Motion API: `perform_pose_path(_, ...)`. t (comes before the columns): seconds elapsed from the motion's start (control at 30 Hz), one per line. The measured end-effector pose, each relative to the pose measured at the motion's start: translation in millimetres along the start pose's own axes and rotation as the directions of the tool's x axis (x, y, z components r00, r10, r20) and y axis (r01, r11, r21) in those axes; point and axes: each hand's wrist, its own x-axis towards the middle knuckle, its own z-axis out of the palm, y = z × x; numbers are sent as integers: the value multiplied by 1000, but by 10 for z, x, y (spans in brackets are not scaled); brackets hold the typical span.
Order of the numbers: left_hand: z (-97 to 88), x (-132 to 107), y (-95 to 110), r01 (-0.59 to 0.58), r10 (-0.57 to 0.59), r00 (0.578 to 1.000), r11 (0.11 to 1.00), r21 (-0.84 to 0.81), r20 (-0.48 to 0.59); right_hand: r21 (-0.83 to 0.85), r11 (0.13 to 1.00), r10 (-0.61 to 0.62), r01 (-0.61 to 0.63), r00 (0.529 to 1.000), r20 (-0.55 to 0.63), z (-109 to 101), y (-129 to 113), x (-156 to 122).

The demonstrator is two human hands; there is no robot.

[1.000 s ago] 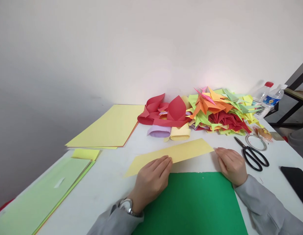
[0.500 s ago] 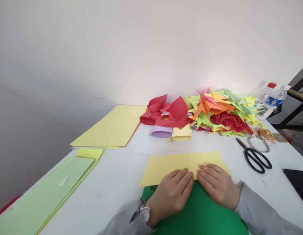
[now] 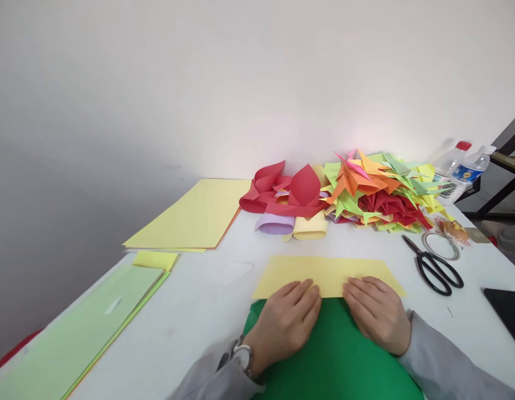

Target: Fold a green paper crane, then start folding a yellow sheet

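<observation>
A yellow sheet of paper [image 3: 307,272] lies crosswise on the white table in front of me. At its near edge my left hand [image 3: 285,319] is closed, fingers together and curled down on the paper. My right hand [image 3: 378,311] grips the same edge further right, also with its fingers together. Both thumbs are hidden. A gap shows between the two hands, with the paper's straight edge visible there. Below the paper, a smooth green surface [image 3: 332,355] spreads under my wrists; whether it is cloth or paper I cannot tell.
Black-handled scissors [image 3: 432,266] and a tape roll [image 3: 441,245] lie right, near a black flat object [image 3: 507,314]. Folded paper shapes [image 3: 378,189], red curled paper [image 3: 303,189] and bottles [image 3: 469,166] stand behind. Yellow sheets [image 3: 186,216] and pale green sheets [image 3: 82,328] lie left.
The yellow paper has shifted slightly right, and its near edge now sits a little further from me. My hands have moved apart along that edge.
</observation>
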Motion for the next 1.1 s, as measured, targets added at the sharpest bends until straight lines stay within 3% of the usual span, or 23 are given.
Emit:
perform_pose_path(0.43,-237,-175,-574,65,-55,998,957,284,-43,-91,989,108,-117,989,-97,-28,248,-60)
perform_pose_path(0.73,-356,-189,-707,66,-50,998,904,421,-50,-114,992,42,-54,994,-103,-58,230,-45)
perform_pose_path(0.87,-417,-216,-756,139,-74,986,852,504,-147,-174,985,12,-22,998,-58,-68,262,-56)
perform_pose_path(1.0,-446,-246,-781,308,-170,943,771,558,-285,-233,972,27,-39,998,-57,-69,303,-76)
perform_pose_path(1.1,-458,-269,-790,366,-203,920,755,545,-336,-213,977,21,-32,998,-52,-79,295,-71)
